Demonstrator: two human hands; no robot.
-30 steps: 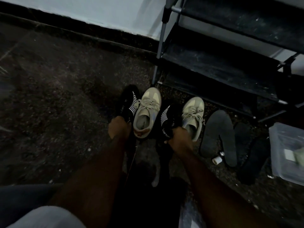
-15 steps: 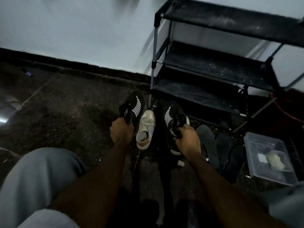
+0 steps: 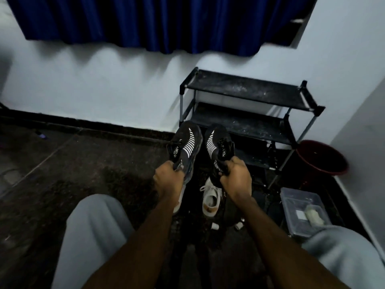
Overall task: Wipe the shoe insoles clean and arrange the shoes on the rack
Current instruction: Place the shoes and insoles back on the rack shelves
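Gripping 2 blk shoes [image 3: 188, 142]; clear tub [image 3: 285, 202] w/ pale wad [image 3: 314, 215] inside.

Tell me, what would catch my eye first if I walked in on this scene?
Black sneakers with white stripes are held up at centre: the left hand grips the left sneaker, the right hand grips the right sneaker. Behind them a black shoe rack stands against the white wall, below a deep blue curtain. A red bucket sits to its right.
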